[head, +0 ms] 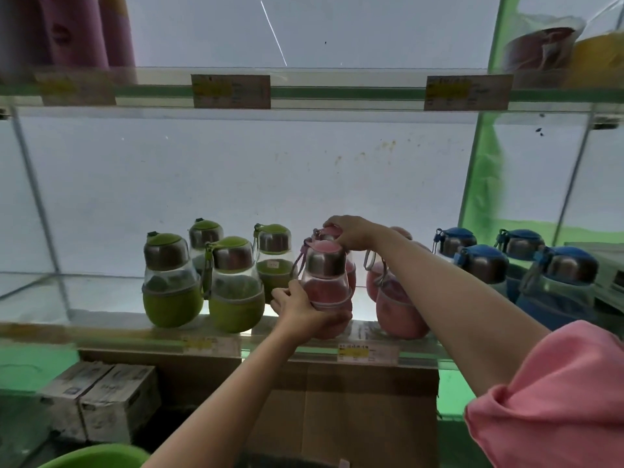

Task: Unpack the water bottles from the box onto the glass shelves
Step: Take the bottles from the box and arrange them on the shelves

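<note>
On the glass shelf (101, 319) stand several green bottles (172, 282) on the left, pink bottles (401, 309) in the middle and blue bottles (560, 285) on the right. My left hand (300, 310) grips the lower body of a front pink bottle (326, 275) at the shelf's front edge. Further back, my right hand (354, 233) holds the pink lid of another pink bottle, which is mostly hidden behind the front one. The cardboard box (368, 407) sits below the shelf, flaps shut as far as I can see.
An upper glass shelf (337, 92) with price tags carries pink flasks at the left and wrapped items at the right. Small grey cartons (101, 396) lie at the lower left. A green basin rim (98, 456) shows at the bottom. The left part of the shelf is bare glass.
</note>
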The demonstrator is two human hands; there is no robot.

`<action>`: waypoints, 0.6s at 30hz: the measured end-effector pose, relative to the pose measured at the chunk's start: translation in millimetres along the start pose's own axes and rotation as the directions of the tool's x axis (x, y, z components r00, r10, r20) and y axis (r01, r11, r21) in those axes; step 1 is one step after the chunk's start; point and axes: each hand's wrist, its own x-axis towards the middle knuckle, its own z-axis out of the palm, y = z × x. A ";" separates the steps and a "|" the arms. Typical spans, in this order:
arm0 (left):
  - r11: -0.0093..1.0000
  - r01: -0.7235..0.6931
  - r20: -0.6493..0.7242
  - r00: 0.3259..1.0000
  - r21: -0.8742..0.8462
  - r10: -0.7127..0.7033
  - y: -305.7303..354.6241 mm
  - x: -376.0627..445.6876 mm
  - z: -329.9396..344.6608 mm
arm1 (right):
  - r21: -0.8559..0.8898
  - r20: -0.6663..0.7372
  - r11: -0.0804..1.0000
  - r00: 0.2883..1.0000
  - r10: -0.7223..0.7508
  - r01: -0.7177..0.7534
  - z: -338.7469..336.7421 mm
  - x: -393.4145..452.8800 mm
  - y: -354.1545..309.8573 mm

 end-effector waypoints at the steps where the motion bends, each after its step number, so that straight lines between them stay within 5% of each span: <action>1: 1.000 -0.009 0.021 1.000 -0.009 0.009 -1.2 2.3 -0.1 | 0.016 0.000 1.000 1.000 -0.004 0.004 0.5 0.6 0.6; 18: 0.981 -0.147 -0.027 0.988 0.123 0.151 -1.6 1.0 13.6 | -0.010 -0.116 1.000 0.993 -0.013 0.012 6.5 14.2 7.0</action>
